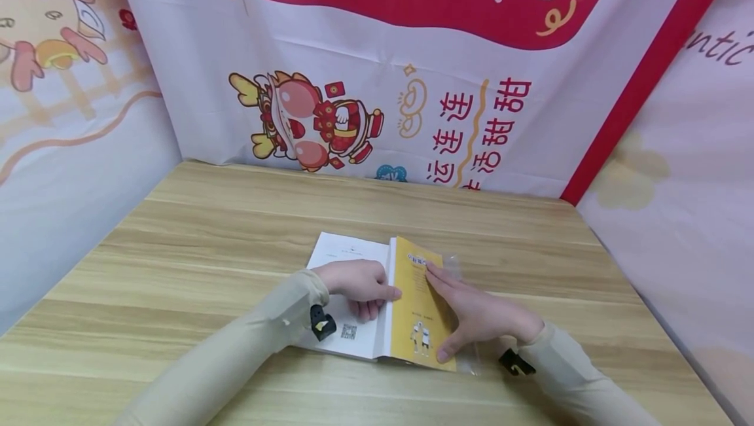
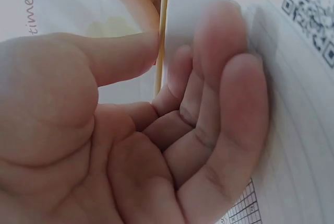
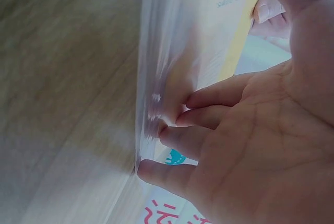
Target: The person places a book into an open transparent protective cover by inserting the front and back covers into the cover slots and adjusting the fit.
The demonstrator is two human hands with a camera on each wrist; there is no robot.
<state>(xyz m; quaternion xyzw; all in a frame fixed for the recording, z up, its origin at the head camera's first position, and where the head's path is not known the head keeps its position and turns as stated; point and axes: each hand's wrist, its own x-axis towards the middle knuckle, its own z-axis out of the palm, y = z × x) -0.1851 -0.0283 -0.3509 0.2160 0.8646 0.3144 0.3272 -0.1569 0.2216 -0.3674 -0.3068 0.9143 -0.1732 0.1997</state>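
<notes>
A book lies open on the table, its white page (image 1: 353,347) on the left and its yellow cover (image 1: 412,308) raised on the right. Clear plastic film (image 3: 162,62) covers the yellow side and sticks out past its right edge. My left hand (image 1: 359,282) pinches the inner edge of the yellow cover, thumb on the yellow face and curled fingers on the white side. Those fingers also rest by the page, as the left wrist view shows. Spread over the yellow cover and film, my right hand (image 1: 483,315) presses with fairly straight fingers.
The wooden table (image 1: 235,216) extends around the book on all sides. A printed cloth (image 1: 353,40) hangs along its back edge, with more cloth at the left and right sides. Black straps circle both wrists.
</notes>
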